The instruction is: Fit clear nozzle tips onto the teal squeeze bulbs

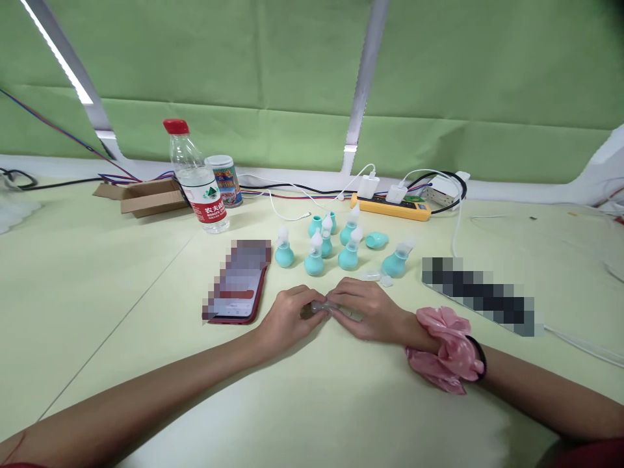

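Note:
My left hand [287, 318] and my right hand [368, 309] meet at the middle of the table, both pinching one small clear plastic piece [322, 305] between their fingertips. Just beyond them stand several teal rubber bulbs with clear tips [314, 259], most upright. One teal bulb [394, 262] lies tilted at the right, and a bare teal bulb [376, 240] lies on its side. Two loose clear tips [375, 277] rest on the table near my right hand. A pink scrunchie [446, 351] is on my right wrist.
A phone in a red case [238, 286] lies left of my hands. A water bottle [197, 182], a can [224, 179] and an open cardboard box [146, 197] stand at the back left. A yellow power strip [390, 207] with chargers and cables lies behind the bulbs.

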### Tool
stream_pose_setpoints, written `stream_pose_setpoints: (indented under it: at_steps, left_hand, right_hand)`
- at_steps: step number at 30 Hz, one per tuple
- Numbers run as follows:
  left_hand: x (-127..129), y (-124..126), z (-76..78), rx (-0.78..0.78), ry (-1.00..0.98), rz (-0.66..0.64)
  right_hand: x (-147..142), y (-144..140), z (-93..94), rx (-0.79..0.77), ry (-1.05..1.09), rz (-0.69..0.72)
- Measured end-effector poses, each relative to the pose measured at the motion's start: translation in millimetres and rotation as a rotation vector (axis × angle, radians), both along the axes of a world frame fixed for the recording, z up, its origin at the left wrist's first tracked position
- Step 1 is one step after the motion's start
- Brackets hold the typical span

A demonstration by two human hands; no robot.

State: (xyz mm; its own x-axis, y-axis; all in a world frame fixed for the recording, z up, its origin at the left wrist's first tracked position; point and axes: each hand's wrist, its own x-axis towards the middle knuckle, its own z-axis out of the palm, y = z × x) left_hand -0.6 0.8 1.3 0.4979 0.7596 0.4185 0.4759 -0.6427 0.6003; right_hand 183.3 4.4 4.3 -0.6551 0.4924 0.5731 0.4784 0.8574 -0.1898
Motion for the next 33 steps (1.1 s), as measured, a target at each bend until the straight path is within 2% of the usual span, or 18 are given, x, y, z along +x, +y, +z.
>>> stream_pose_setpoints:
  at_steps: [5, 9, 12, 16, 20, 23, 28, 33]
  left_hand:
    - [0, 0, -1.3, 0.044, 0.009, -0.03]
    - [-1, 0, -1.6, 0.061, 0.064, -0.004]
    - [0, 1, -3.9, 0.146, 0.056, -0.029]
    - [2, 5, -8.6, 0.317, 0.001, -0.134]
    - [4, 6, -9.6, 0.366, 0.037, -0.152]
    - [3, 5, -6.8, 0.362, 0.047, -0.138]
    - [2, 2, -0.6, 0.316, 0.043, -0.051]
    - [2, -1, 0.8, 0.248, 0.12, -0.033]
  right_hand:
    - [14, 9, 23.6, -0.074, -0.048, -0.101]
    - [31, 17, 50.5, -0.185, -0.3, -0.25]
    - [42, 21, 60.5, -0.213, -0.486, -0.325]
    - [51, 25, 58.0, -0.212, -0.633, -0.37]
    - [52, 28, 50.1, -0.228, -0.669, -0.344]
    - [47, 27, 47.7, -0.221, -0.644, -0.301]
    - [36, 21, 49.0, -0.2, -0.609, -0.154]
    - [34, 22, 43.3, -0.158, -0.604, -0.145]
